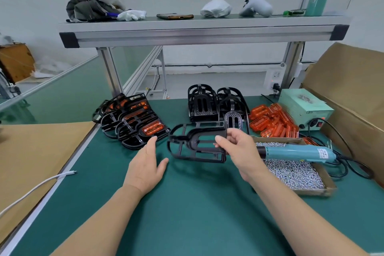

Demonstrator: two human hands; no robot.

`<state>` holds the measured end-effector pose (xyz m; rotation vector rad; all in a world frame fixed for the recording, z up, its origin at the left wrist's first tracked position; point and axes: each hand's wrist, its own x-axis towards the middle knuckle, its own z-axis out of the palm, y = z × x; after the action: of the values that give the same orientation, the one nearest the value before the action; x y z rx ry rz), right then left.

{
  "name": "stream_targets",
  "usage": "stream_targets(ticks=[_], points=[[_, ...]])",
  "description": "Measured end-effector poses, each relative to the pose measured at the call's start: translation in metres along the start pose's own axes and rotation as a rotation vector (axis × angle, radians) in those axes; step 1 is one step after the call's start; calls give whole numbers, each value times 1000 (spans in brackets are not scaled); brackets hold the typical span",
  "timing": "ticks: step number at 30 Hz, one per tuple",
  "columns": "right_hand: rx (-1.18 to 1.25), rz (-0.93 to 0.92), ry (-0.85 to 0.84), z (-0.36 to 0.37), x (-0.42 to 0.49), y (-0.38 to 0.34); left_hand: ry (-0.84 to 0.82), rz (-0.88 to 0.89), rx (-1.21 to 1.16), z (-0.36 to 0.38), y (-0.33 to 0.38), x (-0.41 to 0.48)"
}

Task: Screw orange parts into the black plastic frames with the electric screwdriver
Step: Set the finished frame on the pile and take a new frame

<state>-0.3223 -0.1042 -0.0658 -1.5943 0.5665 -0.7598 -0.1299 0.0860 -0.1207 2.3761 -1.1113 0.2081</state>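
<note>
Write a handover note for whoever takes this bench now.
Right hand pinches a frame over the mat; left hand open beside it. Screwdriver lies across the screw tray. Orange parts piled behind it, bare frames stacked mid-bench. Done: fitted frames, back left. Left: fit and screw an orange part into the held frame, then the stack.

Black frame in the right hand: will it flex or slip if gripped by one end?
Probably light: the right hand holds the black frame up by one end with thumb and fingers alone. Its thin, open ribs suggest some flex. Being flat, it is unlikely to roll.
</note>
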Motion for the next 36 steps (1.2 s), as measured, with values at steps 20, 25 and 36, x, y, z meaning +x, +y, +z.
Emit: stream_targets(ticks=[20,25,36], points=[[-1035,8,-132,3,-48,12,-35,10,-85,0,-6,3],[-1145,-70,-119,3,-52,5,-37,-7,-178,-1,-7,3],[-827,-190,316,-84,19,-36,-48,-21,-139,4,-10,5]])
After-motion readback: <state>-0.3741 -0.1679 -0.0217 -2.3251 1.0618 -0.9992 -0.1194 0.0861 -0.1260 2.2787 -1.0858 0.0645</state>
